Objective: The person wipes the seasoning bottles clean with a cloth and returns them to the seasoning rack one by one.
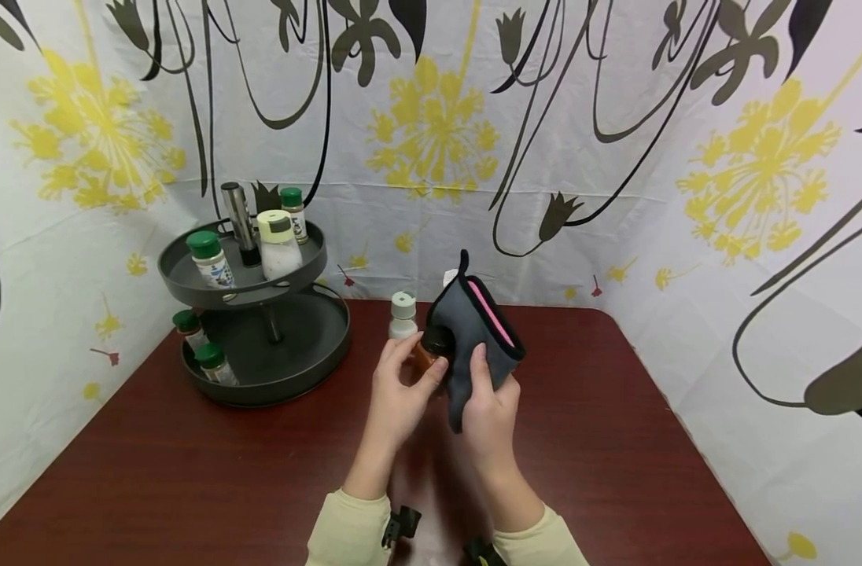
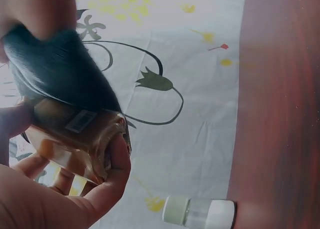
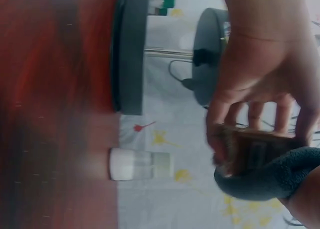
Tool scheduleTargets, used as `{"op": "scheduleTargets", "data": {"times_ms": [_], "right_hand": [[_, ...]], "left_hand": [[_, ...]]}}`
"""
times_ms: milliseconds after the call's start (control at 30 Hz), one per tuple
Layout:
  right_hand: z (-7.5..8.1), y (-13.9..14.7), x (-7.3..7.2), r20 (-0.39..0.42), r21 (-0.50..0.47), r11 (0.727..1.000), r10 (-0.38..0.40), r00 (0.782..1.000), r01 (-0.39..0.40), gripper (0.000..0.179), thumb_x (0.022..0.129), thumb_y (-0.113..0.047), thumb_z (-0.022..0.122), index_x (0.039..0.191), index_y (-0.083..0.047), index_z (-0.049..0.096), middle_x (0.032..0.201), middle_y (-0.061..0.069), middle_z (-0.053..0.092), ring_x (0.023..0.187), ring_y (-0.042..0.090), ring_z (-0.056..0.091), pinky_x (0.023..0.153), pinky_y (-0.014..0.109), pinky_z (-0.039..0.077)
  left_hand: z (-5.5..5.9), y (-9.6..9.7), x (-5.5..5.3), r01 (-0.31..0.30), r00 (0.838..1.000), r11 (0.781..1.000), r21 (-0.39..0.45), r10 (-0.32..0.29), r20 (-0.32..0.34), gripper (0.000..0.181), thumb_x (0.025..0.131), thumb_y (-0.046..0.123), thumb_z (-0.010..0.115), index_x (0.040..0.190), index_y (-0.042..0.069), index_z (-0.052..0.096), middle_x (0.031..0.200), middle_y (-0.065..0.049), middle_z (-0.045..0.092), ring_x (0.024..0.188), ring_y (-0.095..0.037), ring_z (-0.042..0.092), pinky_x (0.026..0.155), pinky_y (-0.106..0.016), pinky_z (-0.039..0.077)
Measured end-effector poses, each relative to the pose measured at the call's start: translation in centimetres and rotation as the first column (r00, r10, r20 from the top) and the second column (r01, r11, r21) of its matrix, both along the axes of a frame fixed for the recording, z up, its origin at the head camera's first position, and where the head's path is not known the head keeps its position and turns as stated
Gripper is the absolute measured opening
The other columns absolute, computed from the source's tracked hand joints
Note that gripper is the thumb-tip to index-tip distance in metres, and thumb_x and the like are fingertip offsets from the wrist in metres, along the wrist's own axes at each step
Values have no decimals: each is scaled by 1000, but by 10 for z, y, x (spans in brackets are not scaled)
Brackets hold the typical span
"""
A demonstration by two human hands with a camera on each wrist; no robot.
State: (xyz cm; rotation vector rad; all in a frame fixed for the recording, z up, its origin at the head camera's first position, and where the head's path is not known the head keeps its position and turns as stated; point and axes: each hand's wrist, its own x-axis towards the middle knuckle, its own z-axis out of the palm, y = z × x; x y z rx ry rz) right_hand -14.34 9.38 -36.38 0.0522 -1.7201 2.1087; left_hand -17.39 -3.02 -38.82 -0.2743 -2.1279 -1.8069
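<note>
My left hand [image 1: 392, 397] holds a small squarish glass jar [image 1: 425, 358] with brown-orange contents and a black lid. In the left wrist view the jar [image 2: 70, 144] is tilted, its barcode label visible, with fingers curled round its sides. My right hand [image 1: 489, 420] grips a grey cloth [image 1: 466, 314] with black edging, a pink inside and a hanging loop; it looks like a mitt. The cloth [image 3: 255, 181] lies against the jar in the right wrist view. Just behind the left hand, a clear bottle [image 1: 403, 314] with a pale cap and white contents stands on the table.
A dark two-tier round stand [image 1: 289, 385] occupies the table's left side. Its upper tier carries green-capped jars [image 1: 215, 263], a pale-lidded jar [image 1: 278, 248] and a silver cylinder [image 1: 238, 216]; more green-capped jars [image 1: 215, 363] are below. Patterned cloth [image 1: 615, 181] hangs around the dark-red table [image 1: 601, 440].
</note>
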Motion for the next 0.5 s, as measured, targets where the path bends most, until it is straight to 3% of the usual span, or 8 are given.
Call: {"op": "scheduleTargets", "data": {"times_ms": [133, 267, 500], "right_hand": [[-12, 2, -5, 69, 33, 998, 53, 996, -55, 50, 113, -42, 49, 134, 1, 65, 109, 7, 72, 92, 13, 70, 82, 25, 58], [-24, 6, -9, 176, 59, 990, 112, 978, -124, 51, 113, -45, 48, 138, -3, 63, 114, 7, 70, 97, 13, 68, 85, 26, 57], [-35, 10, -16, 292, 76, 981, 149, 945, -178, 48, 113, -46, 49, 120, -4, 70, 106, 2, 74, 96, 13, 69, 86, 27, 57]], "left_hand": [[3, -1, 0, -6, 1000, 999, 34, 6, 0, 52, 97, 20, 79, 145, 9, 65, 134, -13, 64, 125, -32, 58, 110, -55, 48], [5, -3, 0, 14, 1000, 998, 66, -14, -4, 52, 99, 17, 77, 147, 7, 63, 135, -15, 64, 126, -33, 58, 112, -58, 48], [5, -2, -1, 57, 998, 993, 106, -58, 1, 52, 101, 15, 74, 150, 8, 60, 138, -15, 62, 127, -32, 58, 116, -58, 46]]}}
